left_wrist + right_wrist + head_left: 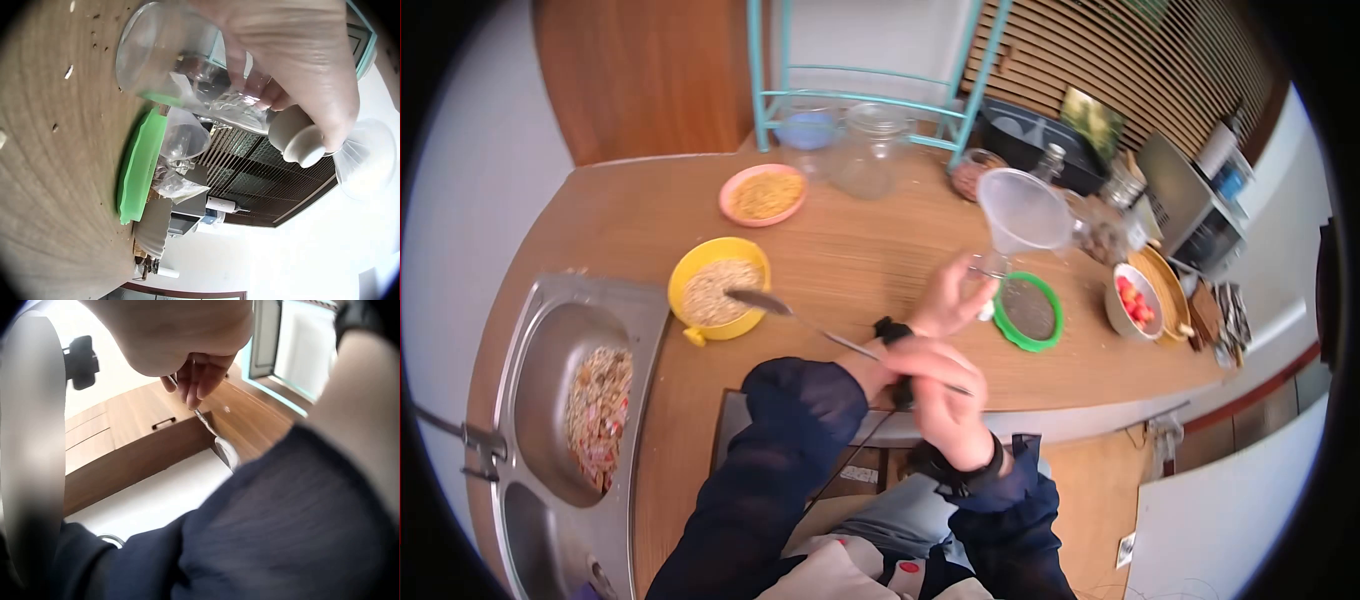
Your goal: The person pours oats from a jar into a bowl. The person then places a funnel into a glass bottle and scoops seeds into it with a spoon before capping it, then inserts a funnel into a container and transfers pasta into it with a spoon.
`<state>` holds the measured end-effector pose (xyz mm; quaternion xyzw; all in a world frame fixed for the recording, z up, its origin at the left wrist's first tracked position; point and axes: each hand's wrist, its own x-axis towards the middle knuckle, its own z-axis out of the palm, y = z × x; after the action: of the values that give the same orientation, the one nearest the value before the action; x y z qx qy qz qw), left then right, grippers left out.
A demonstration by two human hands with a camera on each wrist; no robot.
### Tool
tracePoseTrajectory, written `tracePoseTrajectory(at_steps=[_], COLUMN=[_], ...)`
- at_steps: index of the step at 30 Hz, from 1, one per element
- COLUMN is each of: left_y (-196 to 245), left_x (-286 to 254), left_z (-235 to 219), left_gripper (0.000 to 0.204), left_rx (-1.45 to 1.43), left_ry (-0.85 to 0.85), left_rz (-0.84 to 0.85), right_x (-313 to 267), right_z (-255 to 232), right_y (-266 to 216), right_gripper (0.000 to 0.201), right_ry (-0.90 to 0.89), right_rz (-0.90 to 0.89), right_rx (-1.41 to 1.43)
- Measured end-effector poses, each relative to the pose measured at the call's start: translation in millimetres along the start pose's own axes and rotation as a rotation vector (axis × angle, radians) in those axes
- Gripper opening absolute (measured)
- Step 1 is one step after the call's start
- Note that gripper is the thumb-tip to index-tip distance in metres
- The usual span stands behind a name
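Observation:
My left hand [945,300] grips a clear glass bottle [165,47] by its upper part, beside the green-rimmed bowl [1028,312] of dark seeds. A pale stopper [300,137] hangs beside the bottle's neck, close to the hand. A translucent funnel [1022,212] sits at the bottle's mouth. My right hand [945,400] holds a metal spoon [760,301] by its handle, crossing over the left forearm. The spoon's bowl points left and overlaps the yellow bowl [762,270] of oat flakes in the head view.
A pink plate [727,205] of yellow flakes and glass jars [870,160] stand at the back beneath a turquoise rack [860,95]. To the right is a white bowl [1116,318] of red pieces. The steel sink [550,330] at the left holds food scraps.

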<state>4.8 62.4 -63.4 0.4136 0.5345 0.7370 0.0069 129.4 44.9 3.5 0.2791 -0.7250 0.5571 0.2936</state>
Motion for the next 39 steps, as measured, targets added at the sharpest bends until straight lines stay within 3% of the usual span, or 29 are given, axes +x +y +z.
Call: tracePoseTrajectory(at_steps=[4,6,8,11,14,19,22,24,25,26,28,29,31,34,39], left_y=[-5,-6,-6,0,5,-8,-8,-1,-2,-6,-6,-2,13,52,55], left_x=[2,1,0,1,0,-3,-4,-4,-3,-2,-3,-4,2,19,32], left_z=[-1,0,-1,-3,-2,-5,0,2,-4,-3,-2,-1,2,13,15], left_gripper=[0.026,0.025,0.027,0.025,0.023,0.024,0.036,0.052,0.067,0.067,0.075,0.075,0.081,0.086,0.076], left_rx=[0.016,-0.056,-0.074,0.028,-0.009,0.051,-0.15,-0.138,-0.096,-0.096,-0.148,-0.14,-0.102,0.041,0.006], left_ry=[0.024,0.051,0.042,0.03,0.022,-0.036,-0.045,0.006,-0.073,-0.075,0.063,0.062,0.172,0.096,0.073], left_rz=[0.038,0.054,-0.023,0.012,0.014,0.008,-0.078,0.0,0.012,0.011,0.108,0.102,0.281,0.311,0.209], right_x=[-61,-83,-96,-107,-114,-119,-122,-120,-119,-117,-118,-119,-122,-123,-121], right_z=[-56,-94,-131,-157,-162,-160,-166,-169,-168,-167,-167,-168,-167,-166,-161], right_y=[-9,-3,6,38,65,69,68,67,66,66,67,69,72,71,70], right_gripper=[0.034,0.031,0.027,0.025,0.029,0.031,0.032,0.033,0.034,0.034,0.032,0.031,0.029,0.027,0.028], right_ry=[0.437,0.769,1.037,1.268,1.158,1.166,1.101,1.06,1.071,1.081,1.082,1.086,1.098,1.079,1.043], right_rz=[0.017,0.0,0.078,0.214,0.211,0.229,0.254,0.259,0.277,0.297,0.287,0.269,0.244,0.258,0.279], right_rx=[0.369,0.464,0.385,-0.021,-0.301,-0.286,-0.217,-0.181,-0.171,-0.158,-0.141,-0.127,-0.109,-0.17,-0.271])
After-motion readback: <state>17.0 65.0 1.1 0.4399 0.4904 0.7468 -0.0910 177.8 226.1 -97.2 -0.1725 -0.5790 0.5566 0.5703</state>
